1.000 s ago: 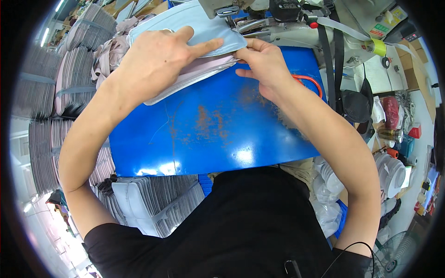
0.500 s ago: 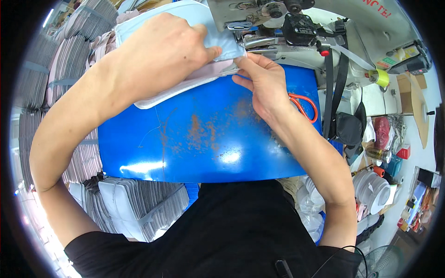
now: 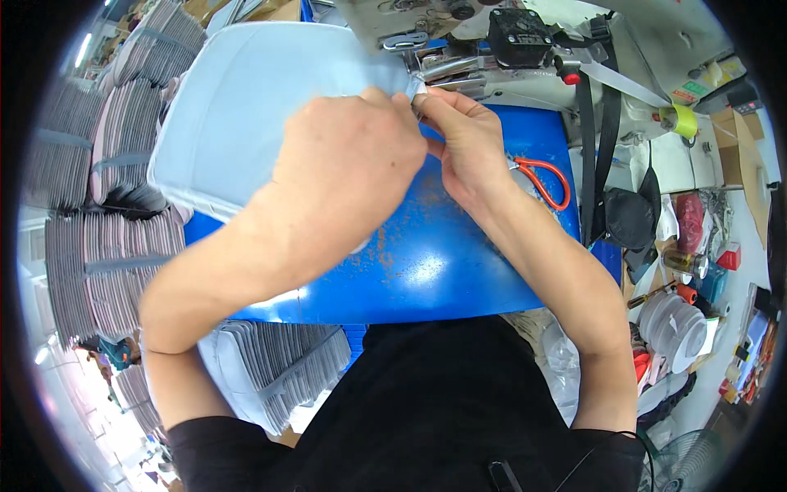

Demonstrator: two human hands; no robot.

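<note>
A light blue padded fabric panel [image 3: 246, 90] with rounded corners and a pale edge lies on the blue worktop [image 3: 344, 299], up against the sewing machine [image 3: 365, 18]. At its right corner, just below the machine's presser foot [image 3: 406, 43], both hands come together. My left hand [image 3: 352, 148] is closed, its fingertips at the panel's edge; what they pinch is partly hidden behind the knuckles. My right hand [image 3: 471, 139] pinches that same corner between thumb and forefinger. Scissors with red-orange handles [image 3: 566, 184] lie on the worktop to the right of my right wrist.
Tied stacks of folded fabric panels [image 3: 127, 238] rise on the left, with another bundle [image 3: 275, 369] below the worktop. A black box with a red knob [image 3: 571, 79] is on the machine. Black straps [image 3: 584, 156] hang at the right, near stacked white plastic lids [image 3: 672, 324].
My left hand has moved right and nearer to me, meeting my right hand. The blue panel now spreads flatter and farther left, covering the pinkish layer seen before. My right hand has barely moved.
</note>
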